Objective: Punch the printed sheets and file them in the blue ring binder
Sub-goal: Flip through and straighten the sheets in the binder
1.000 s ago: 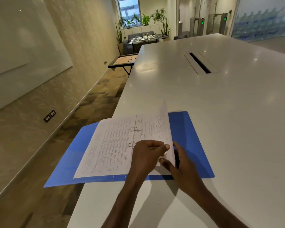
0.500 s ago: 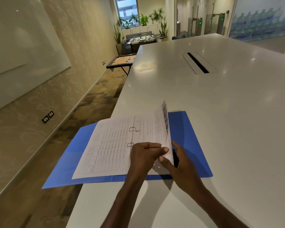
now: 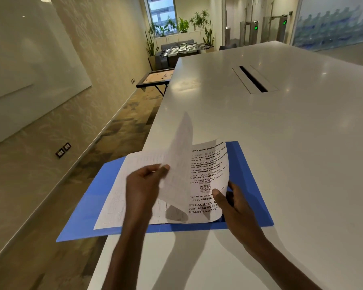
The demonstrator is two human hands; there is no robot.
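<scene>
Since the earlier frames: top sheet (image 3: 205,178) lifted from nearly flat to a raised, curling position, its large bold print now visible; left hand (image 3: 144,185) moved up and left.

Blue binder (image 3: 249,185): open, flat on the white table (image 3: 281,143), its left cover overhanging the table's edge above the floor.

Filed sheets (image 3: 122,197): printed tables, lying on the left half of the binder. Rings hidden behind the raised sheet.

Left hand: grip pinched on the upper edge of a raised sheet, blurred by motion.

Right hand (image 3: 232,204): grip grasping the top sheet's lower right edge, thumb on the printed face, fingers behind.

Table slot (image 3: 253,79): dark, well apart from the binder.
</scene>
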